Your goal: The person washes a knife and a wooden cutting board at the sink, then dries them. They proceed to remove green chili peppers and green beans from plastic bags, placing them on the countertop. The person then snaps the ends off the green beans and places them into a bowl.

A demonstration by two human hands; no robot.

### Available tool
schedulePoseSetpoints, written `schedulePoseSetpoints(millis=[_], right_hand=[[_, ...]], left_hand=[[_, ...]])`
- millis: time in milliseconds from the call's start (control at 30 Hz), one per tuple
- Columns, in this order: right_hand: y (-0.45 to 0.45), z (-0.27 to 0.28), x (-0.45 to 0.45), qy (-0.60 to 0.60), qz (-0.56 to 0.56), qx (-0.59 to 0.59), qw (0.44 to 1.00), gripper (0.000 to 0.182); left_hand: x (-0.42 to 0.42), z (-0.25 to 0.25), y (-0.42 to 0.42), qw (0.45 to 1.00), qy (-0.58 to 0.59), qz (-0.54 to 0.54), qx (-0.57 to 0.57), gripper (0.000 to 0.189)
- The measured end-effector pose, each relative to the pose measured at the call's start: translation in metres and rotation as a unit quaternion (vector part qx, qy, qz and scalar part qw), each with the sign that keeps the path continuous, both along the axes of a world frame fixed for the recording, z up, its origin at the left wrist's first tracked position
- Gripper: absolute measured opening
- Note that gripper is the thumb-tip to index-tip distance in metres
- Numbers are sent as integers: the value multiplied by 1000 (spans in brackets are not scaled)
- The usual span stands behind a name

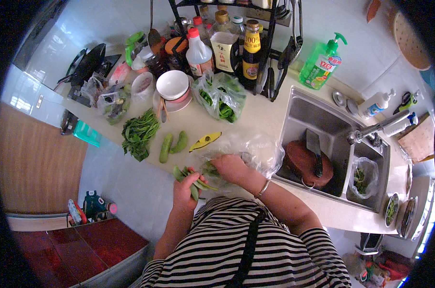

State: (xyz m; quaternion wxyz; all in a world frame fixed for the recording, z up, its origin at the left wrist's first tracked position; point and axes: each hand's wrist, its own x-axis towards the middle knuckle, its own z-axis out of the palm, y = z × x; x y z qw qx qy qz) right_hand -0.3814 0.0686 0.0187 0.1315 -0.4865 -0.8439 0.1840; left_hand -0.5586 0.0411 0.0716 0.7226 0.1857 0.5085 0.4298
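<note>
Several flat green bean pods (199, 184) stick out of my left hand (184, 189), which grips them at the counter's front edge. My right hand (230, 166) reaches into the mouth of a clear plastic bag (262, 153), and its fingers are mostly hidden. Green pods (210, 168) show through the plastic by those fingers. Beyond my hands lie a yellow peeler-like tool (205, 141) and two green cucumbers or similar gourds, one straight (165, 148) and one curved (179, 142). Left of them rests a bunch of leafy greens (141, 134).
Stacked bowls (172, 85) and a bag of green peppers (223, 97) stand farther back, before a rack of bottles (199, 54). At right, the steel sink (288, 118) holds a round chopping board (296, 162) with a cleaver (314, 144), under the faucet (379, 126).
</note>
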Motion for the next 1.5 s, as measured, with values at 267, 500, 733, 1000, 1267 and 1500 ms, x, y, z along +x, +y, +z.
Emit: schedulePoseSetpoints(millis=[267,500,733,1000,1267,1500], right_hand=[[-2,13,22,164,-76,-79,980,22],[-26,45,-3,360,-44,-85,928,29],[-35,53,-16,106,-116,91,983,35],[10,33,25,411,-18,-271,870,32],[22,-11,13,-1,-159,14,987,11],[25,-21,17,-25,-227,-96,969,18]], left_hand=[[3,-7,1,1000,-29,6,6,20],[12,-30,5,991,-129,-32,5,22],[22,-24,9,980,-189,-1,-69,25],[15,-29,11,992,-121,-22,-2,18],[21,-21,11,999,-24,6,42,22],[23,-21,7,1000,-12,-5,25,25]])
